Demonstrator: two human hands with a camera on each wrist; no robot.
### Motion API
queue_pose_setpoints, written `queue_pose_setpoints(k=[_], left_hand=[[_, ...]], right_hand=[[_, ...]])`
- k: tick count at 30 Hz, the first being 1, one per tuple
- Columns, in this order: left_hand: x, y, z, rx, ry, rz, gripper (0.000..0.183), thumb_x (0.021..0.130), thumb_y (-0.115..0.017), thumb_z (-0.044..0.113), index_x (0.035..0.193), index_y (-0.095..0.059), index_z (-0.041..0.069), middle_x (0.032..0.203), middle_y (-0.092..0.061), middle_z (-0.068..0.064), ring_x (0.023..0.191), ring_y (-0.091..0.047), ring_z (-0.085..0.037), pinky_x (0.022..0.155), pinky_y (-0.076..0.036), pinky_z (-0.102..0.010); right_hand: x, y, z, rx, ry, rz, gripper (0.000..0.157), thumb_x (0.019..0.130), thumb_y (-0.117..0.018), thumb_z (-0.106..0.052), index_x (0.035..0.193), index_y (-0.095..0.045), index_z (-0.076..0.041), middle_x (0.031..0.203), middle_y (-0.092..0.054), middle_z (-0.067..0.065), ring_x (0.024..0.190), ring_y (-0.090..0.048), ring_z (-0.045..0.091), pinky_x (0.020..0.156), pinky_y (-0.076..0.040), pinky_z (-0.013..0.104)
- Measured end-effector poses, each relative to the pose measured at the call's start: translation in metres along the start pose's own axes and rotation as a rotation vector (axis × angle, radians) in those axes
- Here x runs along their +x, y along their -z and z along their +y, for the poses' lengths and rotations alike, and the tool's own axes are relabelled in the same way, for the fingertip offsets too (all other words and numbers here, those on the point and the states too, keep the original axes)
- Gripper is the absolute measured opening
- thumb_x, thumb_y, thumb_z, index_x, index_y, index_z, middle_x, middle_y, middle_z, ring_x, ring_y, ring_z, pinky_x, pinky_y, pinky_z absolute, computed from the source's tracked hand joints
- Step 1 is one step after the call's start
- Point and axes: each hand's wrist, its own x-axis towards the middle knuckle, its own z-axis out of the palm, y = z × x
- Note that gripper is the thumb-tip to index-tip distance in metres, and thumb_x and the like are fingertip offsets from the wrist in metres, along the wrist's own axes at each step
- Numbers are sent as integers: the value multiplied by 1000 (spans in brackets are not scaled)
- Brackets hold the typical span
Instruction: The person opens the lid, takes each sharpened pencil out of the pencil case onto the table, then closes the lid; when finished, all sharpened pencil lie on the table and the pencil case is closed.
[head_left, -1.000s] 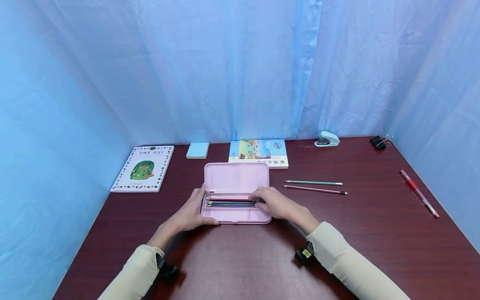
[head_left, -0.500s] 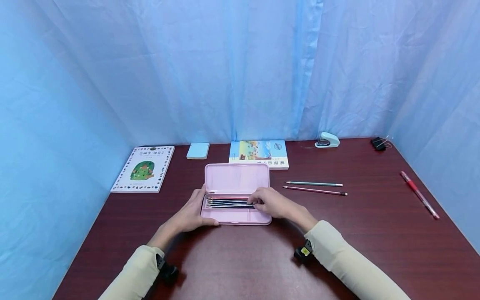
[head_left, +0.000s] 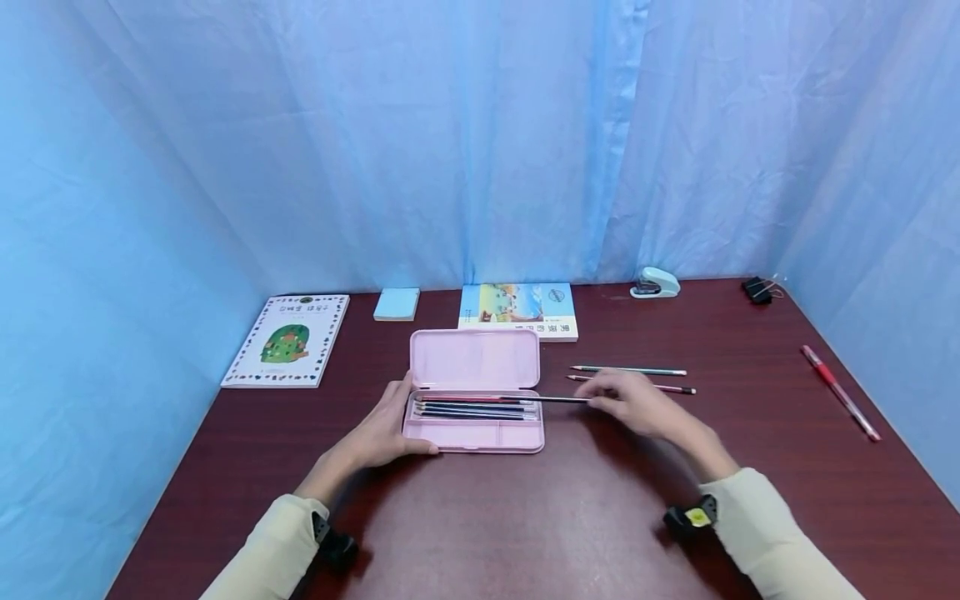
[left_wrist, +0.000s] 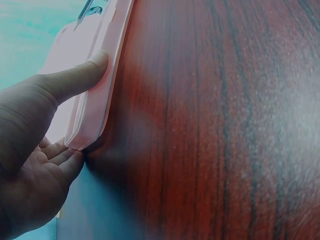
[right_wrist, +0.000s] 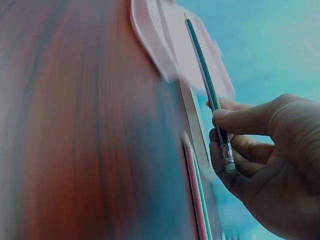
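Observation:
A pink pencil case [head_left: 450, 433] lies with its lid raised, several pencils [head_left: 465, 410] in its long back compartment. My left hand [head_left: 382, 427] grips the case's left end, thumb [left_wrist: 80, 77] along the front wall and fingers round the corner. Between thumb and fingertips, my right hand [head_left: 633, 403] pinches a dark pencil [right_wrist: 202, 65] near its eraser end. That pencil's tip points left and overlaps the case in the head view. Behind the right hand, a green pencil [head_left: 630, 370] and a pink pencil [head_left: 675, 389] lie on the table.
Along the back of the table [head_left: 480, 517] are a white book [head_left: 285, 342], a blue notepad [head_left: 396, 304], another book [head_left: 517, 308] behind the lid, a stapler [head_left: 656, 283] and a black binder clip [head_left: 757, 289]. A red pen [head_left: 840, 392] lies far right. Blue curtains surround the table.
My right hand has moved right, out of the pencil case, drawing a dark pencil with it. The left hand stays at the case's left end.

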Motion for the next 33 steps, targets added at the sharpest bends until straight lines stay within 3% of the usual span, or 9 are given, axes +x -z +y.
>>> queue_pose_setpoints(k=[6, 12, 17, 27, 33], left_hand=[[-1, 0, 0, -6, -1, 1, 123, 61, -82, 46, 148, -5, 5, 131, -34, -11, 117, -38, -22, 101, -32, -39], [-1, 0, -1, -1, -20, 15, 123, 61, -83, 44, 148, -6, 3, 130, -35, -13, 116, -39, -24, 100, -33, -39], [-1, 0, -1, -1, -18, 14, 123, 61, -83, 46, 148, -6, 3, 131, -34, -13, 117, -38, -23, 101, -33, -40], [-1, 0, 1, -10, 13, 3, 124, 61, -82, 48, 149, -4, 7, 133, -32, -11, 117, -38, -22, 101, -33, -40], [-1, -1, 2, -7, 31, -6, 124, 61, -81, 49, 149, -4, 7, 135, -32, -10, 117, -38, -22, 101, -33, -40]], right_hand=[[-48, 26, 38, -76, -93, 102, 18, 85, -64, -3, 97, -70, -16, 91, -64, -5, 78, -51, 7, 69, -44, 30], [-77, 28, 60, -142, -115, 219, 21, 81, -66, 0, 95, -71, -15, 90, -63, -4, 74, -50, 4, 65, -40, 26], [-81, 27, 69, -157, -114, 261, 23, 81, -66, 1, 95, -72, -15, 92, -63, -2, 75, -52, 6, 65, -40, 25], [-76, 31, 79, -204, -114, 265, 24, 80, -66, 2, 96, -73, -16, 92, -62, -3, 78, -53, 8, 65, -41, 23], [-74, 32, 83, -225, -123, 254, 23, 79, -67, 1, 94, -73, -16, 92, -63, -2, 82, -56, 13, 68, -43, 30]])
